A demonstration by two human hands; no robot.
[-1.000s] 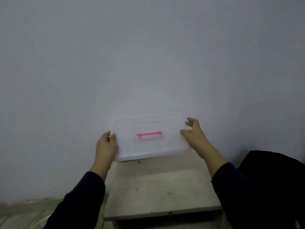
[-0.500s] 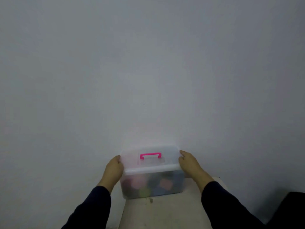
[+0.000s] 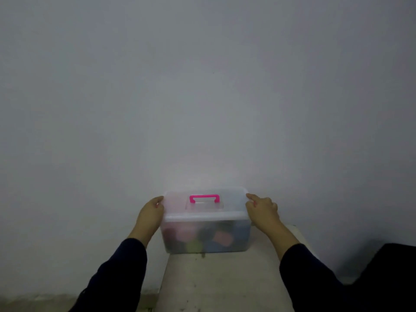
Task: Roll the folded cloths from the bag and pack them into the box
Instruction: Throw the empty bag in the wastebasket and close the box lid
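A translucent plastic box (image 3: 243,239) stands on a pale wooden stool (image 3: 220,280) against the wall. Its clear lid (image 3: 231,202) with a pink handle (image 3: 204,197) sits on top. Through the front wall I see several rolled cloths (image 3: 202,238), pink, green, blue and dark. My left hand (image 3: 150,216) presses against the lid's left end. At the lid's right end my right hand (image 3: 262,210) grips the rim, fingers curled over the edge.
A plain grey wall (image 3: 202,97) fills most of the view. A black bag (image 3: 391,273) shows at the lower right beside the stool. A strip of floor (image 3: 45,302) lies at the lower left.
The lid, held in the air a second ago, now rests on the box. My view tilted up, then down a little; both hands stay at the lid's ends.
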